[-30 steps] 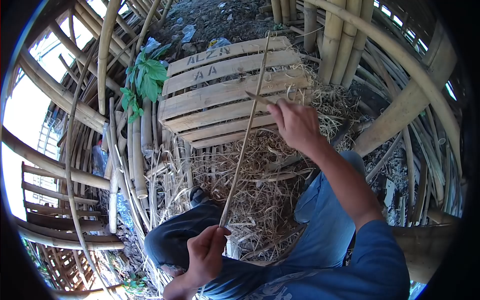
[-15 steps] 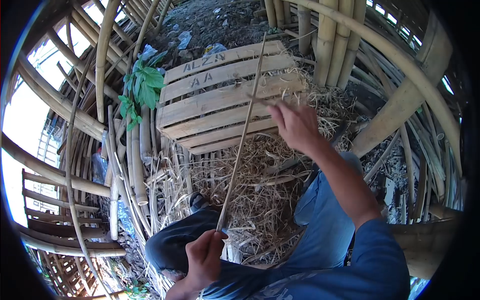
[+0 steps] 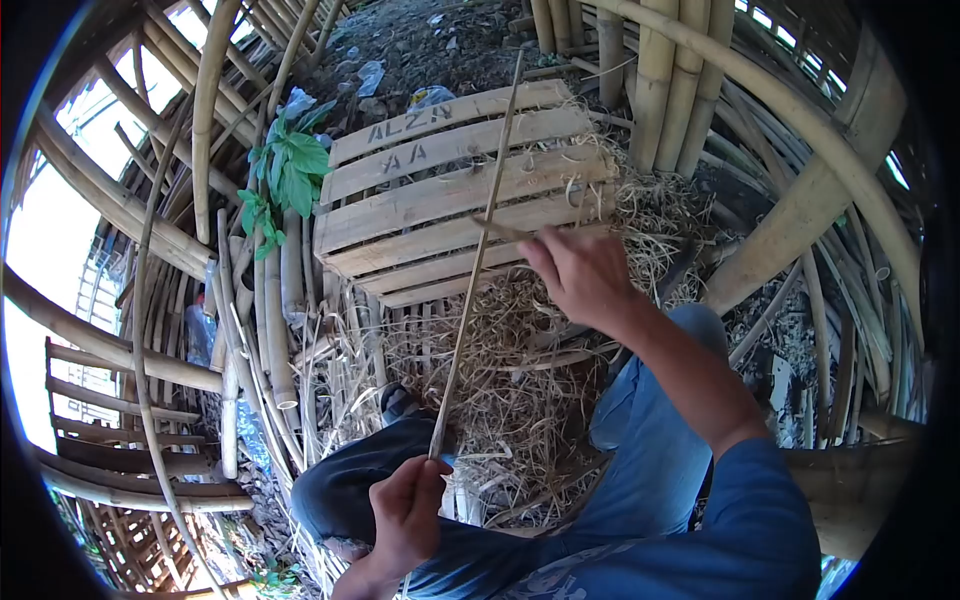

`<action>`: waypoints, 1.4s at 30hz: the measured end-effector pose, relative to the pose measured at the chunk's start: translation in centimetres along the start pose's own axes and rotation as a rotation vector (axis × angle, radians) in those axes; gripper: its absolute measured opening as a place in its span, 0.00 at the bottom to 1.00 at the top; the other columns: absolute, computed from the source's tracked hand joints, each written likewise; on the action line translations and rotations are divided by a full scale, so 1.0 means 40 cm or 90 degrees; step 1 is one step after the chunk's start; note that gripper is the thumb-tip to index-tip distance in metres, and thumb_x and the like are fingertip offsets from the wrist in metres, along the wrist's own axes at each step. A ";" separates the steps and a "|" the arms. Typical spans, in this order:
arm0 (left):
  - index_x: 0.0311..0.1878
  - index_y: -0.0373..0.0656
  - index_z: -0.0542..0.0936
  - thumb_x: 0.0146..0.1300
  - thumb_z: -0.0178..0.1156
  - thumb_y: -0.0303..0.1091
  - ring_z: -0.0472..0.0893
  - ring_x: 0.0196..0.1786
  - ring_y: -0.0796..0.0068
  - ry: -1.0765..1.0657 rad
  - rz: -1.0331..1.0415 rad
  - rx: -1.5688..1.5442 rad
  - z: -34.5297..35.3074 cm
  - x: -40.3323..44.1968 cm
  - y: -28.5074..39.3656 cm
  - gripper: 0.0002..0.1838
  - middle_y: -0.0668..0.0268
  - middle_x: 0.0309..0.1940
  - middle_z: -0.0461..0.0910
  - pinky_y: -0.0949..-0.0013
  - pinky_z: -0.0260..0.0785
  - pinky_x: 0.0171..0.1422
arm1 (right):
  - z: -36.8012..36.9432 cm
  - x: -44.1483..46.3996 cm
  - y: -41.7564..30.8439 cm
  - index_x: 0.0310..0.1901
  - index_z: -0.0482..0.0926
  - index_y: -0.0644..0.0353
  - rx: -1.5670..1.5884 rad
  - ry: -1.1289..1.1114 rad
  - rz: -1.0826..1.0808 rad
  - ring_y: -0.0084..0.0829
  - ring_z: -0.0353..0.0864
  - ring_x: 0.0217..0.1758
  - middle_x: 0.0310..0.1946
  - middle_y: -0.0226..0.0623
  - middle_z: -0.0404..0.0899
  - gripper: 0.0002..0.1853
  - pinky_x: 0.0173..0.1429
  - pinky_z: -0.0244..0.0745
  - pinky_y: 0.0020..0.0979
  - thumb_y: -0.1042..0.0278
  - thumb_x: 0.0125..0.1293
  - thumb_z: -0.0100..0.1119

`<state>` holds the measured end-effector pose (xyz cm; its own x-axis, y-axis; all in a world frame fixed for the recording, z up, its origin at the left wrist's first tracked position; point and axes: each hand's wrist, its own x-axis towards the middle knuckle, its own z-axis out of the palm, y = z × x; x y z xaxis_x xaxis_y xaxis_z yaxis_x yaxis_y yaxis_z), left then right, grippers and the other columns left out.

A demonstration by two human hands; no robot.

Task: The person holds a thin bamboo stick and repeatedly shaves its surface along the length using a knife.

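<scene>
A long, thin bamboo strip (image 3: 468, 310) runs up and slightly right from my left hand (image 3: 407, 508), whose fingers are wrapped round its lower end. My right hand (image 3: 585, 275) grips a knife (image 3: 499, 230) with a narrow blade pointing left. That blade crosses the strip above its middle, over a slatted wooden crate (image 3: 420, 200) marked with dark letters. The strip's upper end reaches past the crate's top edge. The knife's handle is mostly hidden in my fingers.
Curly shavings (image 3: 530, 400) cover the ground between my legs and beside the crate. A leafy green plant (image 3: 297, 170) stands left of the crate. Thick bamboo poles (image 3: 668, 90) rise at the upper right, and a slanted post (image 3: 790, 220) is at the right.
My right hand and the knife have moved a little down and left along the strip. The strip's upper end has swung slightly left. My left hand keeps its hold.
</scene>
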<state>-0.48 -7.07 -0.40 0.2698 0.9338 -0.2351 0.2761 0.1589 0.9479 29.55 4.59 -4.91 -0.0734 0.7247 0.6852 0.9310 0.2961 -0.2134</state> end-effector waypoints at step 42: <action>0.36 0.31 0.76 0.71 0.46 0.31 0.56 0.14 0.90 -0.025 -0.118 -0.108 -0.005 -0.007 0.043 0.13 0.74 0.14 0.63 0.81 0.47 0.17 | 0.042 0.023 0.051 0.25 0.72 0.55 -0.059 -0.023 0.037 0.18 0.51 0.08 0.09 0.24 0.60 0.25 0.09 0.46 0.22 0.51 0.74 0.32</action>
<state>-0.26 -6.99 1.35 0.2658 0.8707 -0.4139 0.1667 0.3814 0.9093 30.79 6.90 -5.90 -0.0295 0.7611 0.6480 0.9629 0.1955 -0.1858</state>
